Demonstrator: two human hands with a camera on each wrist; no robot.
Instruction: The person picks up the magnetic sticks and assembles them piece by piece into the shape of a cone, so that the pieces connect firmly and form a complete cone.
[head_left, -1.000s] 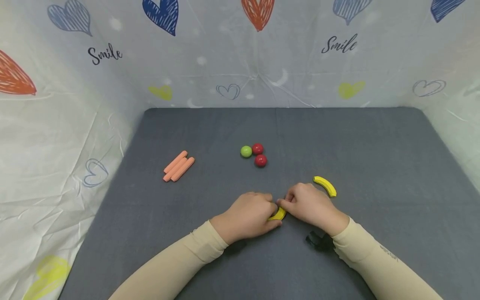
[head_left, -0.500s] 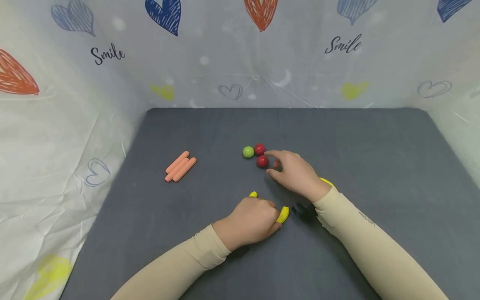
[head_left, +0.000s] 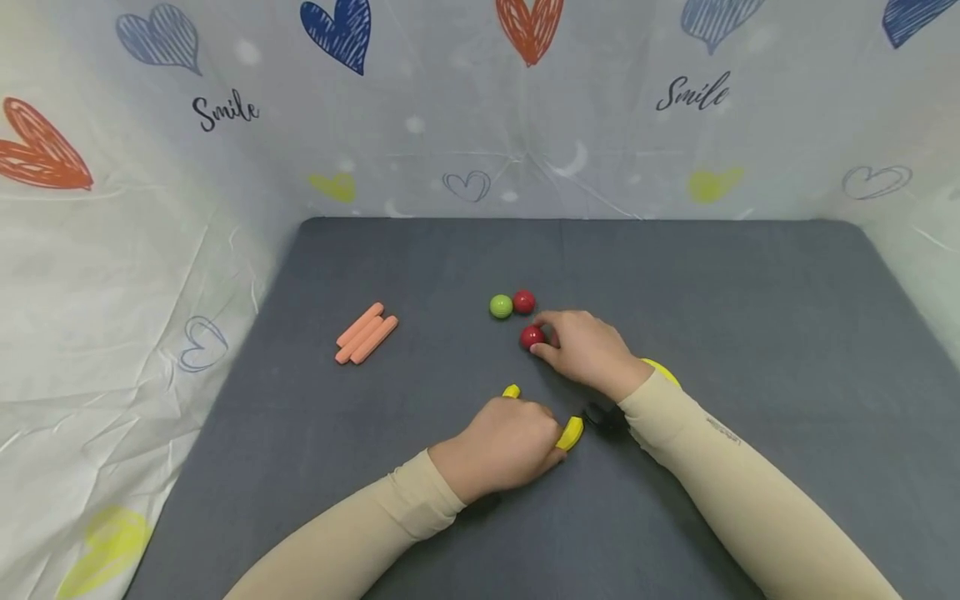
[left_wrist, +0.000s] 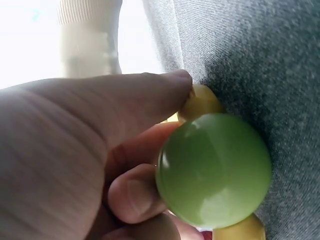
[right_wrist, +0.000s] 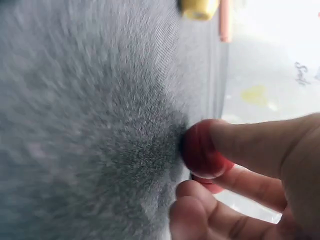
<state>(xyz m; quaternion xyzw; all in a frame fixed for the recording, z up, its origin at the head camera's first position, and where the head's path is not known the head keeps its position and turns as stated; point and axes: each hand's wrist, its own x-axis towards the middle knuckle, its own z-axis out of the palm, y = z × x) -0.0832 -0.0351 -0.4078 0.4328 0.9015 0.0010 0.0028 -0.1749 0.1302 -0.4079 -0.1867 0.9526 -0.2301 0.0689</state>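
Note:
My right hand (head_left: 588, 350) pinches a glossy red ball (head_left: 532, 337) between thumb and fingers; the right wrist view shows the red ball (right_wrist: 202, 150) against the thumb, close to the cloth. My left hand (head_left: 506, 442) grips yellow curved pieces: one yellow end (head_left: 572, 433) shows by the thumb, and another yellow end (head_left: 512, 391) sticks out beyond the knuckles. In the left wrist view the thumb presses a yellow piece (left_wrist: 202, 102), and a green ball (left_wrist: 215, 170) sits against the curled fingers. The head view hides that ball. Whether the yellow ends join cannot be seen.
A green ball (head_left: 501, 307) and a second red ball (head_left: 524, 302) lie behind the right hand. Several orange sticks (head_left: 367, 333) are at the left. Another yellow curved piece (head_left: 662, 372) is partly behind the right wrist. Patterned white sheeting (head_left: 420, 108) surrounds the grey cloth (head_left: 712, 283).
My right hand has left the yellow piece beside the left hand, reached to the balls and taken the nearer red one, drawing it slightly away. My left hand has stayed nearly in place.

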